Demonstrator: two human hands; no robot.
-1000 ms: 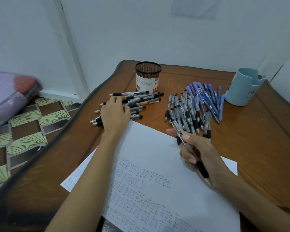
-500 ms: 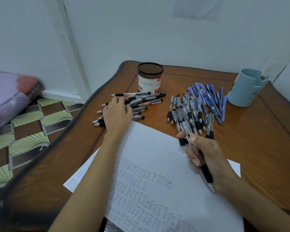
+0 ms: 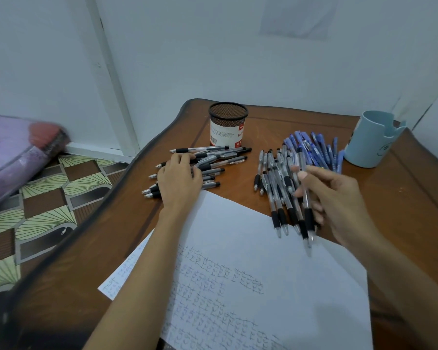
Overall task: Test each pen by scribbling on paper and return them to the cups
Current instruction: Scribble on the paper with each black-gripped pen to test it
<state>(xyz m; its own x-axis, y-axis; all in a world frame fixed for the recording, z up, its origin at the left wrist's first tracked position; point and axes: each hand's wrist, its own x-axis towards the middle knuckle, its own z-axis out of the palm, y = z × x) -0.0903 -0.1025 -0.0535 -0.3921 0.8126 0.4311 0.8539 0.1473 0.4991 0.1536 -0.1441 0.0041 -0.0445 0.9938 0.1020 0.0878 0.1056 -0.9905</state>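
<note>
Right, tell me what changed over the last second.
The right hand carried its clear plastic pen back across the white scribbled paper sheet to its far edge, beside the middle pile of clear pens, its grip unchanged. The left hand stays on the left pile of pens; black mesh cup and pale blue cup unmoved.

Paper [image 3: 250, 238]: repeated handwritten rows, apparently "test". Mesh cup label [image 3: 225, 134]: barcode, red patch, print illegible. Blue cup [image 3: 368, 141]: emblem unreadable.

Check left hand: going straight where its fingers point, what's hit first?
The left hand likely meets the farthest black pens of the pile under it, then the table edge; mesh cup sits right of that line.
</note>
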